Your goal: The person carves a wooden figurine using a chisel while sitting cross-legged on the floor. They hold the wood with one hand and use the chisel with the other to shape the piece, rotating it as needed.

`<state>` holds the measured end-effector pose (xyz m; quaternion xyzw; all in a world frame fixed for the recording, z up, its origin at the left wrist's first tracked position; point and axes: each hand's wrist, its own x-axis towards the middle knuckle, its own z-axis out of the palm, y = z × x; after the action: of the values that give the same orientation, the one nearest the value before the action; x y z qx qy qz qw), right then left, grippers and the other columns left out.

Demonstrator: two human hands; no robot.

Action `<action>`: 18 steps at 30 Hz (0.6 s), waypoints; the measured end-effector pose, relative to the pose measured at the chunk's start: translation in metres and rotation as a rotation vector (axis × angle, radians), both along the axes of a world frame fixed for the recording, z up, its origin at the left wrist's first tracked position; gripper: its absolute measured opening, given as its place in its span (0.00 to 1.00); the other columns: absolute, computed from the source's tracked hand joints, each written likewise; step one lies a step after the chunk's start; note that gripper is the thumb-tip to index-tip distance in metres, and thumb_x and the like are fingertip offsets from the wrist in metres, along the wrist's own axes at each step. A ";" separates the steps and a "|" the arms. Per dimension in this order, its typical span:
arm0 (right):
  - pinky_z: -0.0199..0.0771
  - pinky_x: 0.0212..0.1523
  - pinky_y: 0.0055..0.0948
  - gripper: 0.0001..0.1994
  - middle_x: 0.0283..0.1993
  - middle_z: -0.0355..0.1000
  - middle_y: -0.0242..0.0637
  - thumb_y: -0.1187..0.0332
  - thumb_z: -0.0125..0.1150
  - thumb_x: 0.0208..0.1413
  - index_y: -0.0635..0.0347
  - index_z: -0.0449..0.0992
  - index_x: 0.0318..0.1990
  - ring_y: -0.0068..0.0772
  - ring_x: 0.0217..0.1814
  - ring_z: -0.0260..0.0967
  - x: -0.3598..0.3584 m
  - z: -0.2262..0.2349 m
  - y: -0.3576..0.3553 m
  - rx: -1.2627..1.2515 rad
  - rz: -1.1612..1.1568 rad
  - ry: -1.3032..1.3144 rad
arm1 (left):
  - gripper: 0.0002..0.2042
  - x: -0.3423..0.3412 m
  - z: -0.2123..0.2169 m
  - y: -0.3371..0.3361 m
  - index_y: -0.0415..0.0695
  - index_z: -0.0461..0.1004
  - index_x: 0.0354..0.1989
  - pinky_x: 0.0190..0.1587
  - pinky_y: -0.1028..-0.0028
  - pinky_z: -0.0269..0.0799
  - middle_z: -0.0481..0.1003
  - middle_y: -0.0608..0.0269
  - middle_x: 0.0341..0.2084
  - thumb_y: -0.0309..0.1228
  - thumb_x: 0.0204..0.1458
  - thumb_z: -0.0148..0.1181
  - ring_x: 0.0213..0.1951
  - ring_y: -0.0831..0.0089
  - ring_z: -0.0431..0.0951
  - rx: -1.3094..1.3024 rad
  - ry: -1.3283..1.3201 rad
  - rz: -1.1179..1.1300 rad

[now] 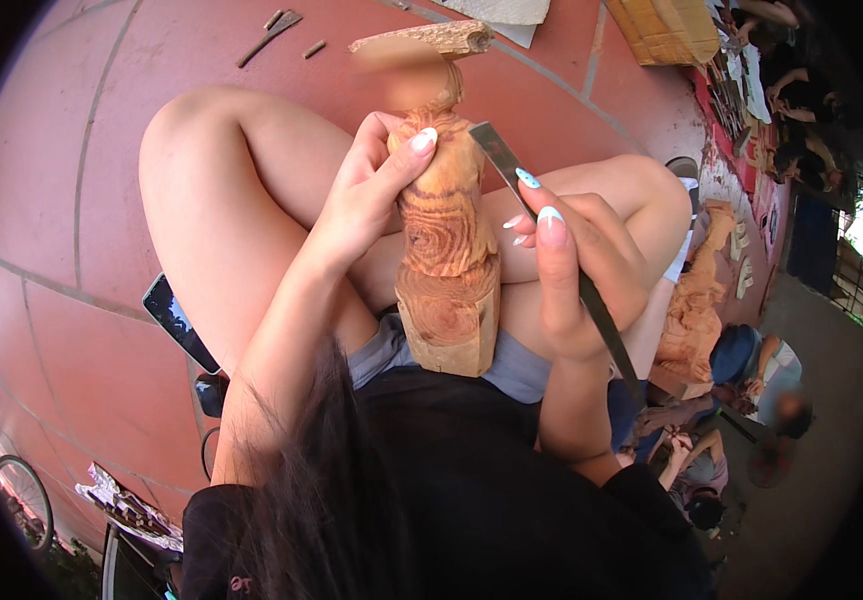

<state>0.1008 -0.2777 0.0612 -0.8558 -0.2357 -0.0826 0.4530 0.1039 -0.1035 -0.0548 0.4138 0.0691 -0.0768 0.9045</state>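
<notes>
A carved wooden figure (444,230) with swirling grain stands in my lap, its squared base (449,320) against my shorts. Its upper end is blurred, and a rough flat piece of wood (452,38) tops it. My left hand (377,180) is closed around the figure's upper body, thumb across the front. In my right hand (577,265) is a long flat metal chisel (607,330), held between thumb and fingers. The chisel's squared tip (482,135) points up and left, close beside the figure's upper right side; I cannot tell whether it touches.
A phone (180,320) lies by my left thigh. Small tools (270,38) are on the red tiled floor ahead. To my right stand another large wood carving (697,300) and people seated nearby (772,385). A cardboard box (667,30) and more tools (732,95) are at far right.
</notes>
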 end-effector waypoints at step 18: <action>0.63 0.22 0.23 0.07 0.22 0.73 0.36 0.73 0.73 0.54 0.68 0.80 0.31 0.25 0.22 0.67 0.012 0.017 0.009 0.070 -0.045 0.067 | 0.27 -0.004 -0.007 -0.001 0.33 0.72 0.55 0.48 0.71 0.79 0.80 0.55 0.44 0.50 0.69 0.48 0.45 0.71 0.82 0.060 -0.113 0.033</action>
<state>0.1127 -0.2686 0.0781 -0.8469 -0.1981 -0.0724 0.4881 0.1000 -0.1041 -0.0618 0.4431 0.0269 -0.0361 0.8953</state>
